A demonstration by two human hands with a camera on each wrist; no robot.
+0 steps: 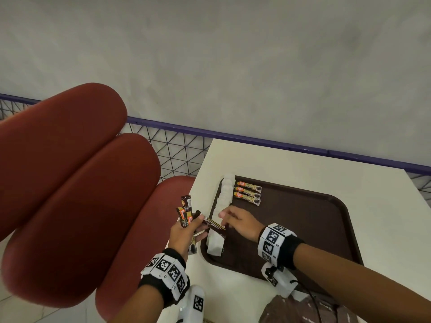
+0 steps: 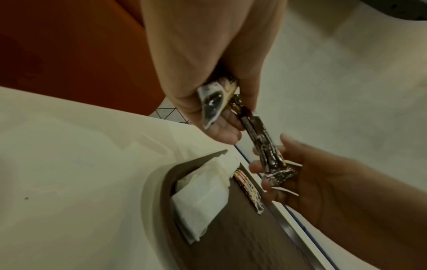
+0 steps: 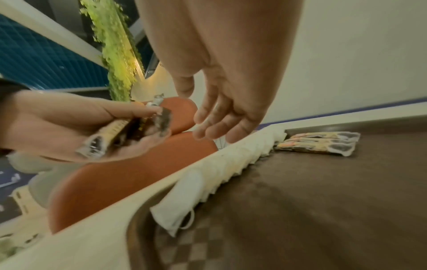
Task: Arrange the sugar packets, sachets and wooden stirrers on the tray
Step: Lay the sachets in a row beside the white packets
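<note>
A brown tray (image 1: pixel 303 217) (image 2: pixel 242 237) (image 3: pixel 323 201) lies on the white table (image 1: pixel 303 166). White sugar packets (image 1: pixel 225 194) (image 2: pixel 201 197) (image 3: pixel 231 164) stand in a row along its left rim. Beside them lie three coffee sachets (image 1: pixel 248 194) (image 2: pixel 248 190) (image 3: pixel 318 142). Past the table's left edge my left hand (image 1: pixel 198 227) (image 2: pixel 219 124) (image 3: pixel 69 124) grips a bundle of sachets (image 1: pixel 185 213). One dark sachet (image 1: pixel 215 227) (image 2: pixel 265 151) (image 3: pixel 164 118) sticks out toward my right hand (image 1: pixel 229 220) (image 2: pixel 300 173) (image 3: pixel 215 124). Its straight fingers touch that sachet's end, thumb apart. No stirrers show.
Red padded seats (image 1: pixel 81 194) fill the left, close under my left hand. A purple rail with wire mesh (image 1: pixel 175 148) runs behind the table. A brown patterned bag (image 1: pixel 303 308) lies at the table's near edge. Most of the tray's floor is bare.
</note>
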